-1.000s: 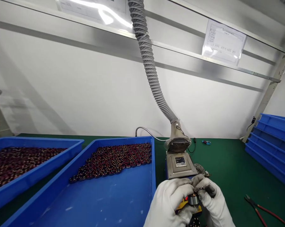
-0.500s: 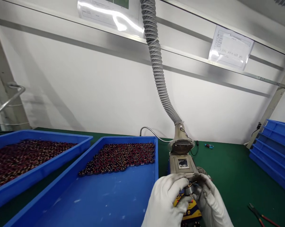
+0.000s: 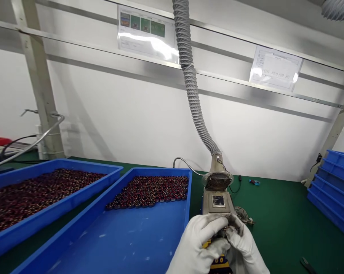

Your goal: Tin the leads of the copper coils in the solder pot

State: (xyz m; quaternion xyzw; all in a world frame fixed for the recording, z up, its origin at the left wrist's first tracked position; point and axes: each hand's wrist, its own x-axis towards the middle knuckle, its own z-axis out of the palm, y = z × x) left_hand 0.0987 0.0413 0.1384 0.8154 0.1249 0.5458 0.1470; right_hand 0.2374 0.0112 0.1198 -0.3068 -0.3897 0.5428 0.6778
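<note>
My left hand, in a white glove, is closed with thumb and fingers around a small round metal part. Only a dark sliver of that part shows between the fingers. My right hand, gloved too and dirty at the fingertips, is pinched against the part from the other side. Both hands are in front of a metal machine with a hinged round hood at its back. Behind and below the fingers, a yellow and blue panel with knobs is partly covered.
Left of the hands, a blue tray has many small dark red round parts at its far end. Another filled blue tray lies farther left. Stacked blue trays, pliers and a blue-handled tool are right. A grey hose hangs above.
My fingers have drawn closer together around the metal part, covering most of it. The right hand has shifted left. The view has turned left and up, and less of the pliers shows.
</note>
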